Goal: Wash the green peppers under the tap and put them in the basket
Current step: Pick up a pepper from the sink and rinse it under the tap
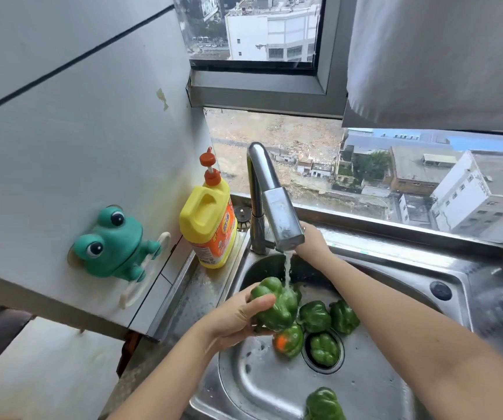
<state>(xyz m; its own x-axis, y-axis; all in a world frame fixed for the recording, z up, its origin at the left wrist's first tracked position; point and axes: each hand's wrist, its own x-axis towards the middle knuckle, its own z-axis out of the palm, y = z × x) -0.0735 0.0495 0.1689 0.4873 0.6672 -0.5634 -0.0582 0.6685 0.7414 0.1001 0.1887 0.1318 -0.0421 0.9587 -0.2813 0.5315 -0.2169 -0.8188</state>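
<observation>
Rinsing pepper (276, 303) under tap (279, 218), gripped in curled left hand (238, 318); cannot tell right hand (312, 242) fingers behind it; next, turn it

I see a wet, shiny steel sink (259, 386), duller smudged metal tap (277, 207), glossy smooth green pepper (277, 304), glossy yellow plastic bottle (206, 219).

1 head-worn camera looks down, close above tap (280, 213) and sink (253, 386).
</observation>
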